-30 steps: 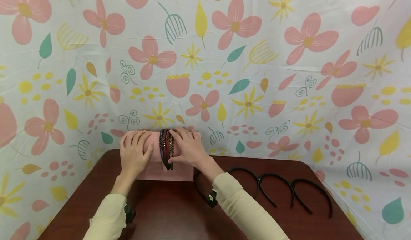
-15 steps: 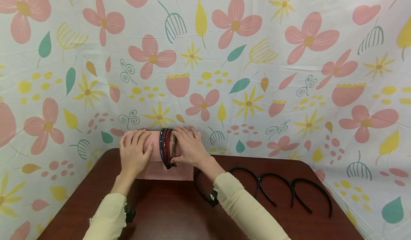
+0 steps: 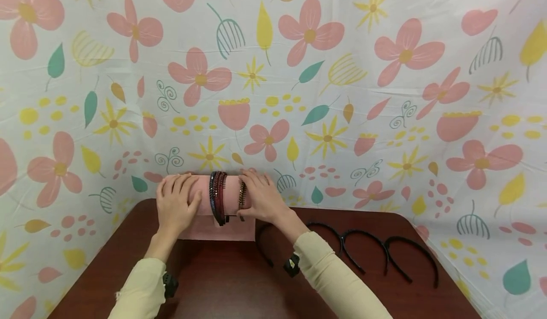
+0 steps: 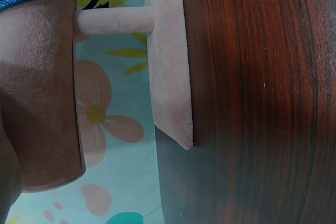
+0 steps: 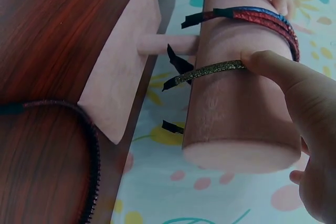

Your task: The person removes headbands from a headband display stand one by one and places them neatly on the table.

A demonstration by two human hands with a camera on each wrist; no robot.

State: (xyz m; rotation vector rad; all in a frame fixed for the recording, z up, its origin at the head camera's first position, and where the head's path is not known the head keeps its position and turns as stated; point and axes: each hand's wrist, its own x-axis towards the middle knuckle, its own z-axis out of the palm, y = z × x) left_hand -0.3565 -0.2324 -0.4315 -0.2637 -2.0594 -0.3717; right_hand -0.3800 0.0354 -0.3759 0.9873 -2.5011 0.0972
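A pink padded headband stand has a horizontal roll on a short post. My left hand grips the roll's left end, fingers curled over the top. Red and blue glittery headbands sit together round the middle of the roll. Right of them, apart, is a gold glittery headband. My right hand holds it, the thumb on its front and the fingers over the roll's top. In the right wrist view the thumb presses the gold band, while the other fingertips are mostly hidden behind the roll.
Several dark headbands lie in a row on the brown table, right of the stand; one is partly behind my right forearm. The stand's flat base rests on the table. A flower-print cloth hangs close behind.
The gold headband has slid right along the roll with my right hand, opening a gap from the red and blue ones. My left hand keeps its hold on the roll.
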